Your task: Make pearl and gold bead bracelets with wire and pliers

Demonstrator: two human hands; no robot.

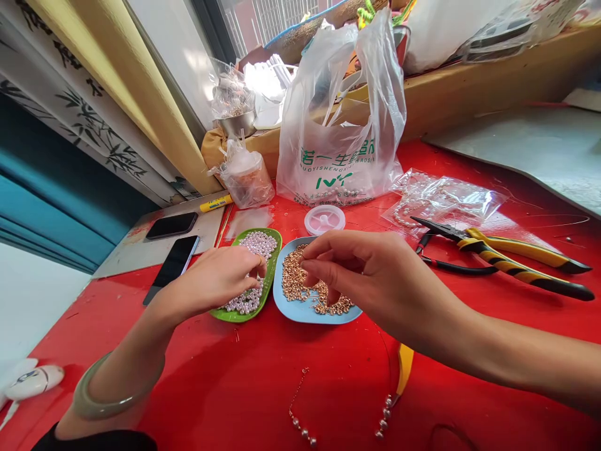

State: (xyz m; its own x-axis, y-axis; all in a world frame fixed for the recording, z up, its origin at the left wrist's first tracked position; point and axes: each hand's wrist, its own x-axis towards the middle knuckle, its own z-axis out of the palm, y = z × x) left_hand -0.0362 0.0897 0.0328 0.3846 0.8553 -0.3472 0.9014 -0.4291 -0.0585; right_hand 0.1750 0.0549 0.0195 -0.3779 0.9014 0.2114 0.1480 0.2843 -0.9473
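My left hand (216, 280) rests over the green dish (272, 275) of pale pearl beads, its fingers curled and pinched among the beads. My right hand (364, 275) hovers over the blue dish (291, 307) of small gold beads, thumb and fingers pinched together just above them; what they hold is too small to see. A partly strung wire of pearls (300, 429) lies on the red table (235, 388) in front of me.
Yellow-and-black pliers (511, 254) lie at the right. A white plastic bag (340, 119), a thread spool (323, 219), a clear packet of pearls (441, 200) and a bagged jar (244, 175) stand behind the dishes. Two phones (171, 241) lie at the left.
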